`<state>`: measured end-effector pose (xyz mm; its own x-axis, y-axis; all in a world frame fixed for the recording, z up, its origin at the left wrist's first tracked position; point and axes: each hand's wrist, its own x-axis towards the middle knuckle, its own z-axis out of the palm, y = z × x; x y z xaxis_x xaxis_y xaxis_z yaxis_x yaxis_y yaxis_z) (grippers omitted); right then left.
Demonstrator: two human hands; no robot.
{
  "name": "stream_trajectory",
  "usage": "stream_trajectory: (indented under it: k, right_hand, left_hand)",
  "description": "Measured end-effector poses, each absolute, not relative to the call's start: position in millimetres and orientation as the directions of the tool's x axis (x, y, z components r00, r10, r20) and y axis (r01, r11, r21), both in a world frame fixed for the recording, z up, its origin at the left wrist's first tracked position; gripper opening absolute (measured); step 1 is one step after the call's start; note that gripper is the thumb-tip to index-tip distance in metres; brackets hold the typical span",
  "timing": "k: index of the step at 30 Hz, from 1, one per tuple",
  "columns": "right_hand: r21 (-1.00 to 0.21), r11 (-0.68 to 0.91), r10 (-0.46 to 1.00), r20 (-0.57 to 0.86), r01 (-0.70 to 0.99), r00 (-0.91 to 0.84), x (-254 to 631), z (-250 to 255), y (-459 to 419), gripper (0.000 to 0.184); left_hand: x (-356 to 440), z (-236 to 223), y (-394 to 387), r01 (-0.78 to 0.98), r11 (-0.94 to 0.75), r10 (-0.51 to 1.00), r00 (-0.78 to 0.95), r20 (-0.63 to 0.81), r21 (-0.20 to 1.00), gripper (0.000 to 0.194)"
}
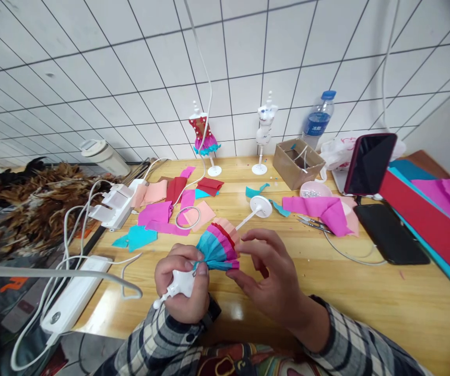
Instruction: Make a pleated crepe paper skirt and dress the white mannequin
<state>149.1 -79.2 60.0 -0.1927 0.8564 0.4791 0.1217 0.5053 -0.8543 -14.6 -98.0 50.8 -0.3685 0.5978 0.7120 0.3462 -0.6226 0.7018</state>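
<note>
My left hand (197, 295) is wrapped around the torso of a small white dress form (182, 283), tilted with its neck toward me and its round base pointing away. Around its waist fans a layered, pleated crepe paper skirt (214, 249) in blue, magenta, red and peach; my left thumb and fingers press at its gathered top. Beside the skirt's hem is my right hand (274, 277), its thumb and fingers apart. The fingertips are close to the paper edge; whether they touch it I cannot tell.
Crepe paper pieces (156, 213), a white ring (188, 218) and small scissors (314, 224) lie on the wooden table. Behind stand a dressed form (205, 136), a bare form (264, 128), a cardboard box (297, 175) and a bottle (319, 122). Phones (391, 232) and cables are nearby.
</note>
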Motion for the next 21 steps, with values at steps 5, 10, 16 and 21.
stream_trajectory:
  k: [5, 10, 16, 21]
  right_hand:
    - [-0.730, 0.621, 0.784, 0.574, 0.285, -0.237, 152.7, 61.0, -78.5, 0.014]
    - [-0.785, 0.549, 0.831, 0.477, 0.286, -0.284, 154.6, 63.1, -75.2, 0.009]
    - [-0.855, 0.465, 0.863, 0.379, 0.230, -0.335, 153.2, 64.8, -73.0, 0.003]
    - [-0.932, 0.279, 0.938, 0.214, 0.230, -0.274, 149.8, 64.6, -73.2, 0.016]
  left_hand:
    - [-15.3, 46.7, -97.5, 0.326, -0.644, 0.585, -0.372, 0.720, 0.692, 0.025]
    - [-15.6, 45.3, -95.4, 0.345, -0.664, 0.554, -0.369, 0.746, 0.663, 0.025]
    - [-14.6, 47.9, -95.4, 0.405, -0.633, 0.568, -0.336, 0.751, 0.660, 0.024]
    - [-13.0, 47.6, -96.1, 0.375, -0.639, 0.568, -0.359, 0.741, 0.672, 0.025]
